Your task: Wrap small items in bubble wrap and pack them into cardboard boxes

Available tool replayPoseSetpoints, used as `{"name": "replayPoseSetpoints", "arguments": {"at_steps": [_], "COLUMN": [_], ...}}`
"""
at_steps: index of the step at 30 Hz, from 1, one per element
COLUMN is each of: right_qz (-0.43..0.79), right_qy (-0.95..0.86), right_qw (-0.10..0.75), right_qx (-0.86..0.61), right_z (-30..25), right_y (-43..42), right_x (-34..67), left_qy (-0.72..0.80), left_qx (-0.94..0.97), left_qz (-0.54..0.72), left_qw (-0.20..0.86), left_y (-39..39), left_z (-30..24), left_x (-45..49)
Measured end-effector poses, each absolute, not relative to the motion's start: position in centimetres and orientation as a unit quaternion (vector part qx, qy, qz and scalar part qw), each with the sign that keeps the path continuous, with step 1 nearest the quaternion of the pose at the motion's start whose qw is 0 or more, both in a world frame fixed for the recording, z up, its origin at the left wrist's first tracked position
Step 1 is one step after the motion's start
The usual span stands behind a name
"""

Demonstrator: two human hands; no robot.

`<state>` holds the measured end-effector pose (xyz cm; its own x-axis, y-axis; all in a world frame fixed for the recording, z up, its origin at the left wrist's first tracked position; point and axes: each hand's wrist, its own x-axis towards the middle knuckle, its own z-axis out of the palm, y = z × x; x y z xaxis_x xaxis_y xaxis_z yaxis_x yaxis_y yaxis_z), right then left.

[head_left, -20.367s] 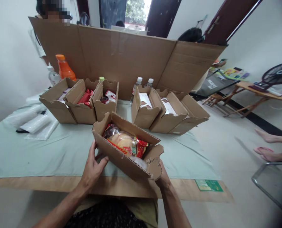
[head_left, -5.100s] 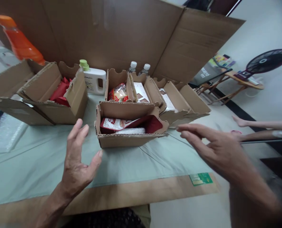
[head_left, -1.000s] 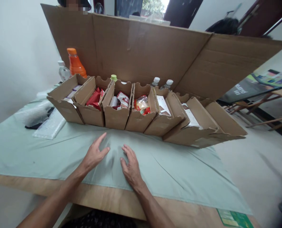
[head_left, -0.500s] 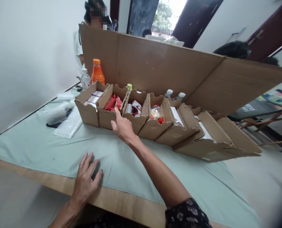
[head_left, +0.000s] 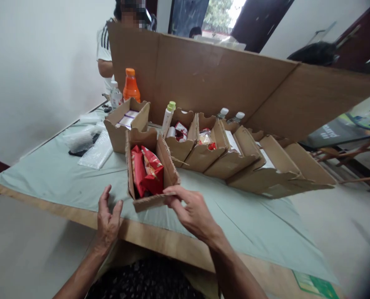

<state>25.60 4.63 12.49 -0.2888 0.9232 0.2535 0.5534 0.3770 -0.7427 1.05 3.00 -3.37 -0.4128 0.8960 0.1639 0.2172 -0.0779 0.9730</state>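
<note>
Cardboard box [head_left: 147, 202] corner under right fingers [head_left: 181, 193]

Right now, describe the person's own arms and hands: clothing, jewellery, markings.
The left arm and right arm are bare; no sleeve shows. The left hand and right hand wear no gloves, and no ring, watch or bracelet is visible. No tattoos or markings can be made out. Between the arms, a dark patterned garment shows.

Soft, even daylight, overexposed glare at the doorway [head_left: 222, 14] along the top edge, faint shadow beside the cardboard box [head_left: 167, 170] on the green table cover [head_left: 63, 182], wide-angle bending toward the edges, lower right corner dark and blurred.
</note>
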Motion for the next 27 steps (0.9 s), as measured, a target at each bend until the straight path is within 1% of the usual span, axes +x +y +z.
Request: {"name": "replayPoseSetpoints", "arguments": {"at_steps": [2, 4, 6, 8, 10, 12, 15, 18, 22, 25, 27], "right_qz": [0.274, 0.252, 0.244, 0.269, 0.303, 0.319, 0.279, 0.215, 0.159, 0.144, 0.141], "right_qy": [-0.726, -0.676, -0.611, -0.572, -0.58, -0.607, -0.619, -0.584, -0.548, -0.53, -0.52], "right_qw": [0.37, 0.41, 0.463, 0.498, 0.492, 0.45, 0.41, 0.427, 0.461, 0.467, 0.468], "right_qx": [-0.511, -0.558, -0.594, -0.594, -0.574, -0.572, -0.609, -0.657, -0.68, -0.693, -0.7], "right_z": [12.7, 12.5, 11.7, 10.4, 8.7, 6.7, 4.4, 3.5, 4.1, 4.6, 4.1], "right_y": [2.3, 0.5, -1.3, -3.3, -5.3, -6.6, -7.0, -5.2, -1.4, 1.1, 1.9], "right_x": [29.3, 33.0, 36.1, 37.9, 38.1, 36.9, 34.1, 32.8, 36.1, 39.6, 41.0], "left_qy": [0.598, 0.581, 0.557, 0.528, 0.499, 0.486, 0.507, 0.52, 0.461, 0.416, 0.424], "left_qx": [0.449, 0.467, 0.49, 0.505, 0.517, 0.524, 0.523, 0.535, 0.577, 0.625, 0.65], "left_qz": [0.596, 0.591, 0.573, 0.554, 0.528, 0.496, 0.466, 0.463, 0.477, 0.467, 0.446], "left_qw": [0.293, 0.31, 0.35, 0.399, 0.451, 0.493, 0.502, 0.479, 0.477, 0.468, 0.446], "left_y": [2.6, 2.2, 2.1, 2.2, 2.5, 2.7, 2.8, 3.5, 6.5, 9.3, 10.3], "left_z": [-3.4, -2.9, -2.0, -0.9, -0.1, 0.4, 0.8, 1.4, 2.6, 2.7, 2.1], "left_x": [0.9, 1.0, 1.4, 1.9, 2.4, 2.9, 3.7, 5.3, 10.0, 13.9, 15.2]}}
